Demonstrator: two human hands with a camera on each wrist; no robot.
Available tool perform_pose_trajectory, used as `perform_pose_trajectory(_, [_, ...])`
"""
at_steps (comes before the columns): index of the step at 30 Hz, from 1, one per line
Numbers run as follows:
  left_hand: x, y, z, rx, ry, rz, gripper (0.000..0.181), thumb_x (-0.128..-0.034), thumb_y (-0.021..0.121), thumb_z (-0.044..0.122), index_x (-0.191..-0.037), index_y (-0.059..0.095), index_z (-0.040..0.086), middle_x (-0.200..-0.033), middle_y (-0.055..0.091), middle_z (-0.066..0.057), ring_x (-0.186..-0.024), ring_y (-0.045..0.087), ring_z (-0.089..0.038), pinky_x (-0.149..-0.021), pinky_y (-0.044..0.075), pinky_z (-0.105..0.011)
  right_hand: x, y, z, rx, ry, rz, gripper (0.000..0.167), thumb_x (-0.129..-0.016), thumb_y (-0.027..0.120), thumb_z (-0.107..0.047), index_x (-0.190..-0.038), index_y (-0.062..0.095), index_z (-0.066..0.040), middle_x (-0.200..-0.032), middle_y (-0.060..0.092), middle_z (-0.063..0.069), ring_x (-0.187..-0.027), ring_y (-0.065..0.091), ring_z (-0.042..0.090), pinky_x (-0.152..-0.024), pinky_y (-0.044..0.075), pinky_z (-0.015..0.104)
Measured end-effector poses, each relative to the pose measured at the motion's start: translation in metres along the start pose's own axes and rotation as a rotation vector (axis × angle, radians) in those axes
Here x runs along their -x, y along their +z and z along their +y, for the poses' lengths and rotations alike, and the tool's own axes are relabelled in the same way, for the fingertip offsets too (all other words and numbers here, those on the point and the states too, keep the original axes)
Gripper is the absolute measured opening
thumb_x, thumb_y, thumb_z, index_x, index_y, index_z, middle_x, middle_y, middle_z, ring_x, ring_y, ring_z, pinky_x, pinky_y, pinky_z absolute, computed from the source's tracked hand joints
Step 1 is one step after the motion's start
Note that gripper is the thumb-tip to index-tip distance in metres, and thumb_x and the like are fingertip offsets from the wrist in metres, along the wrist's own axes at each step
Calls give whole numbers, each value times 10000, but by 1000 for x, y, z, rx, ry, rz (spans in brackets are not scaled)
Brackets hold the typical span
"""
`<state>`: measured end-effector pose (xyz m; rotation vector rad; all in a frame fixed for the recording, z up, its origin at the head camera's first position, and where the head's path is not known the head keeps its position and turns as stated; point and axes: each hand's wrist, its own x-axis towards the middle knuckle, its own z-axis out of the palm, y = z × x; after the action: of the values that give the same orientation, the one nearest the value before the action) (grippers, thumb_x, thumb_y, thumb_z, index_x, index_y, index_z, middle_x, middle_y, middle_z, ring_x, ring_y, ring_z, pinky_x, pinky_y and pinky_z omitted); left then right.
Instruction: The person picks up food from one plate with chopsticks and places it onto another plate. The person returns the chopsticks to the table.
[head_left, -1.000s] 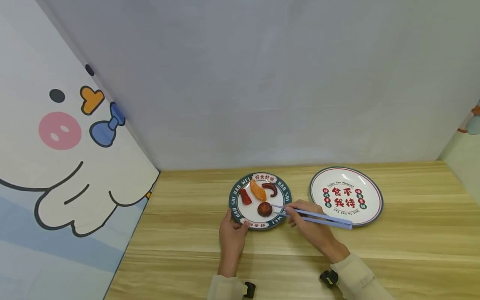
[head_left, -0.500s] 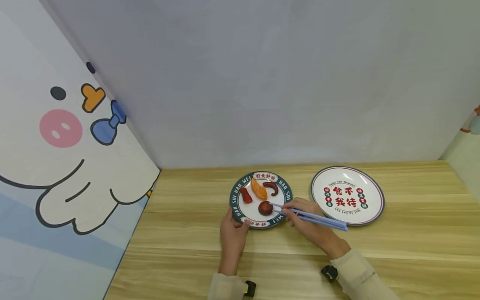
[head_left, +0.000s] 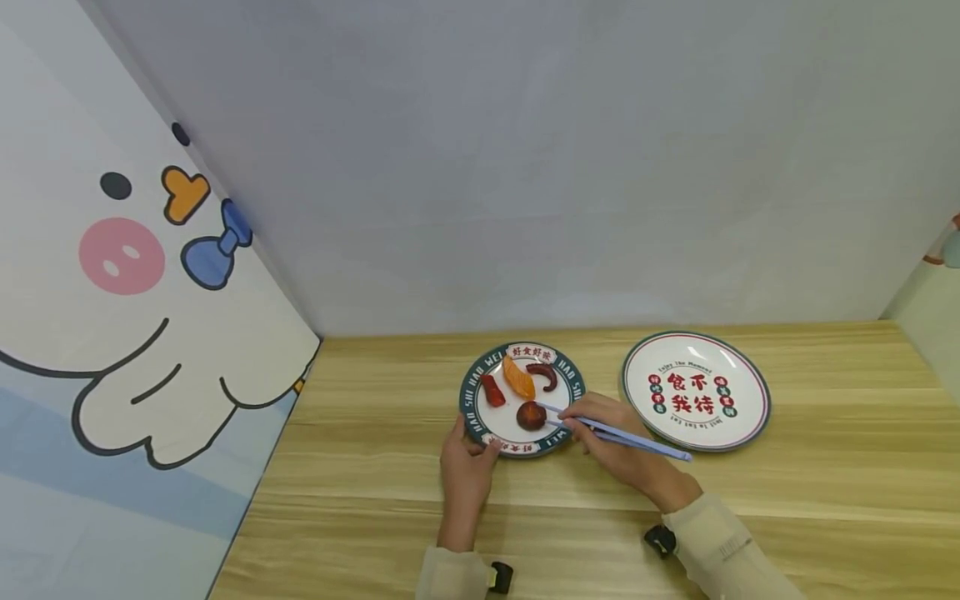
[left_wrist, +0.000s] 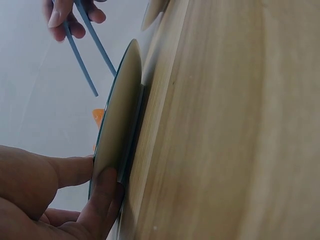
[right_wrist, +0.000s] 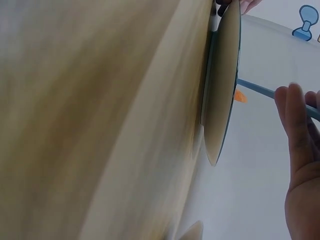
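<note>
My left hand (head_left: pixel 467 471) grips the near-left rim of a green-rimmed plate (head_left: pixel 468 400), thumb on the rim and fingers under it, as the left wrist view shows. On the plate lie a round brown mushroom-like piece (head_left: pixel 532 416), a red piece (head_left: pixel 492 390), an orange piece (head_left: pixel 518 377) and a dark red curled piece (head_left: pixel 543 375). My right hand (head_left: pixel 622 442), at the plate's right side, holds blue chopsticks (head_left: pixel 637 441). Their tips are spread at the right side of the round piece; whether they touch it I cannot tell.
Right of the green-rimmed plate, a larger white plate with red characters (head_left: pixel 696 392) lies on the wooden table (head_left: pixel 360 467), just beyond my right hand. A pale wall (head_left: pixel 570 167) rises behind the table, and a cartoon-printed panel (head_left: pixel 247 350) stands at the left.
The rear ends of the chopsticks have swung slightly leftward and closer together, and my right hand has shifted slightly. My left hand keeps its grip on the rim, and the food pieces stay in place.
</note>
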<state>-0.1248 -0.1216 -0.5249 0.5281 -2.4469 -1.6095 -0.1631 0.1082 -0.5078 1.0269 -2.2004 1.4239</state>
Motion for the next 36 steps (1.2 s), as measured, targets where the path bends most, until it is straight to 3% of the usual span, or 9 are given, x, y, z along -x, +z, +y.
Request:
perform_pose_trajectory(5, [1, 0, -1, -3, 10, 5, 732, -906, 781, -28, -1521, 410, -171, -1157, 641, -251, -770, 617, -165, -579, 513, -197, -1, -1, 3, 77, -72, -23, 202, -905, 756, 90, -1034, 777, -64, -926, 733, 9, -751, 618, 65, -670, 493, 135])
perform_pose_trajectory(13, [2, 0, -2, 3, 3, 8, 729, -908, 779, -27, -1521, 410, -172, -1077, 632, -224, -762, 618, -165, -577, 508, -199, -4, 0, 4, 124, -130, -62, 205, -892, 765, 89, -1060, 785, -26, -1041, 774, 46, -901, 719, 172, -830, 555, 165])
perform_pose_trajectory(19, [2, 0, -2, 11, -2, 4, 730, -911, 776, -25, -1523, 407, -170, -1107, 633, -232, -775, 623, -166, -584, 511, -196, -8, -2, 1, 149, -123, -161, 203, -921, 745, 53, -1105, 790, -18, -1093, 765, 43, -940, 720, 154, -792, 606, 274])
perform_pose_trajectory(24, [2, 0, -2, 7, 8, 8, 730, -905, 783, -25, -1519, 416, -169, -1189, 633, -275, -785, 636, -172, -591, 522, -198, -12, -1, 4, 174, -186, -238, 222, -914, 741, 70, -1118, 783, -6, -1079, 750, 42, -937, 726, 155, -799, 621, 306])
perform_pose_trajectory(36, [1, 1, -3, 8, 7, 14, 727, -904, 779, -25, -1520, 418, -165, -1234, 625, -297, -798, 638, -188, -598, 537, -210, -16, 5, 12, 209, -247, -276, 130, -933, 745, 29, -1051, 765, -22, -1016, 728, 28, -877, 710, 114, -776, 608, 249])
